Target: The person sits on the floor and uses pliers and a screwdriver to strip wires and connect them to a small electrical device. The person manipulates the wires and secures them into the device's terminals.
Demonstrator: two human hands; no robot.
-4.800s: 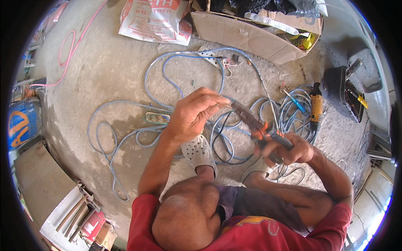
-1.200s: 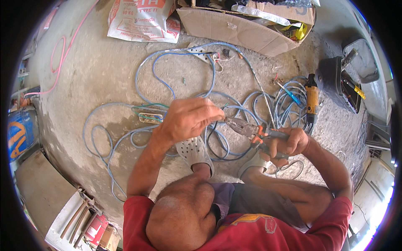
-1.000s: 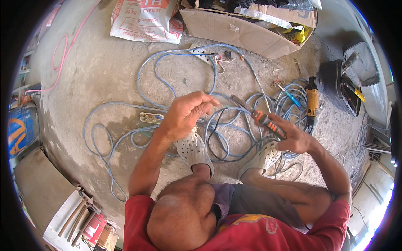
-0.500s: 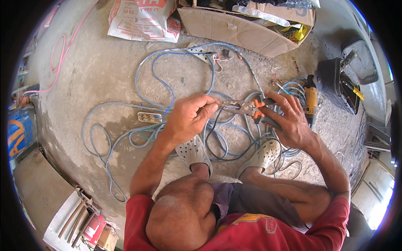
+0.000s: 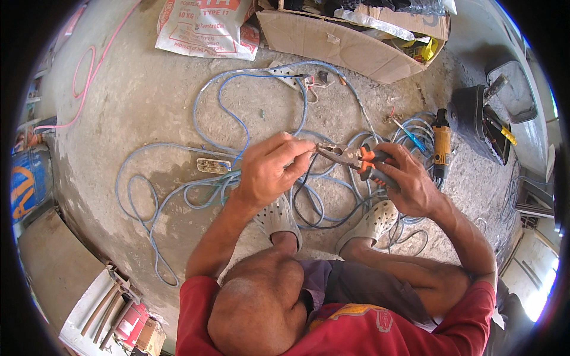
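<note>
My right hand (image 5: 409,184) is wrapped round a pair of pliers (image 5: 341,154) with orange and black handles. The metal jaws point left and meet the fingertips of my left hand (image 5: 270,169). That hand is closed in a pinch at the jaw tips; what it pinches is too small to make out. A dark cable (image 5: 304,181) rises from the floor toward the left fingers, but its end is hidden. Beneath both hands, loops of blue cable (image 5: 196,115) spread over the concrete floor.
A white outlet strip (image 5: 284,74) and a small outlet plate (image 5: 212,165) lie among the cables. At the right are a yellow-and-black power tool (image 5: 441,145) and a black toolbox (image 5: 469,113). A cardboard box (image 5: 338,47) and a printed sack (image 5: 205,35) stand at the far side.
My right fingers have curled further round the plier handles, and the pliers have turned slightly. The left hand keeps its pinch, almost in the same place.
</note>
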